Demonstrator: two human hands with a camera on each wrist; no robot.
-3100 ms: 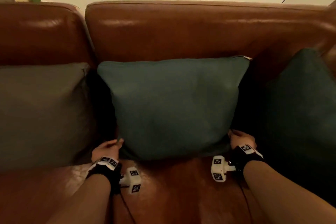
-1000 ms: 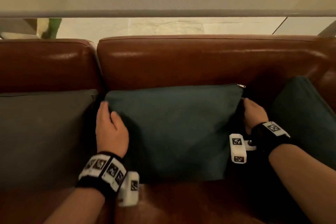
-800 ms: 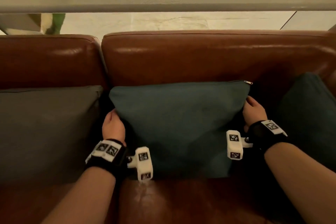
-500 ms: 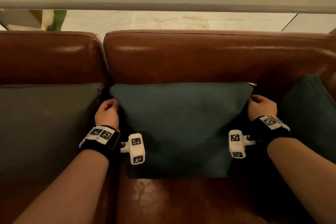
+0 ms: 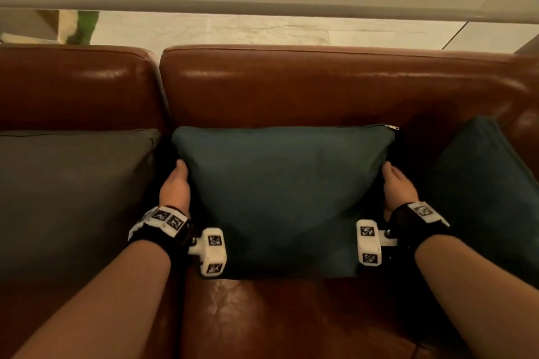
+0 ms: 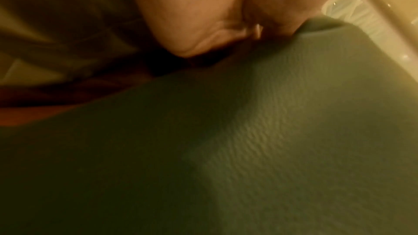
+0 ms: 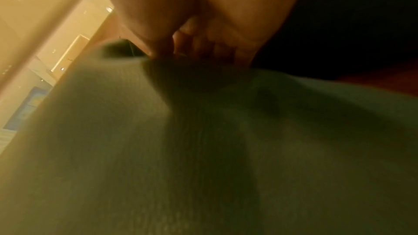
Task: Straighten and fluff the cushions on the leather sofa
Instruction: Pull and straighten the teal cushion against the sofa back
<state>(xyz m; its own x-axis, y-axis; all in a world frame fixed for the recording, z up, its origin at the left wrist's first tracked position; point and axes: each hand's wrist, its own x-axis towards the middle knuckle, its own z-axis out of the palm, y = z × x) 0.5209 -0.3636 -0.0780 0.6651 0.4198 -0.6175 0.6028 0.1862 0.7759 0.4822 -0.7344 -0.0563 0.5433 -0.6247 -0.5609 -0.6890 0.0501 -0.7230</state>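
A teal cushion (image 5: pixel 280 198) stands upright against the brown leather sofa back (image 5: pixel 291 87), zip along its top edge. My left hand (image 5: pixel 175 186) grips its left side just under the top corner, with the fingers tucked behind the edge. On the opposite side my right hand (image 5: pixel 398 183) grips at the same height. In the left wrist view the left hand (image 6: pixel 203 15) curls onto the edge of the cushion (image 6: pixel 248 149). The right wrist view shows the right hand (image 7: pixel 203 24) with fingers curled over the edge of the cushion (image 7: pixel 181 149). The fingertips behind the cushion are hidden.
A grey cushion (image 5: pixel 73 198) leans on the left seat back, close to my left hand. A darker teal cushion (image 5: pixel 490 183) leans in the right corner. The brown leather seat (image 5: pixel 262 318) lies in front of the teal cushion. Pale floor (image 5: pixel 233 29) shows behind the sofa.
Both hands rose from the cushion's bottom corners to its upper sides. The left hand, flat on the cushion's front a second ago, now holds its left edge. The cushion stands squarer.
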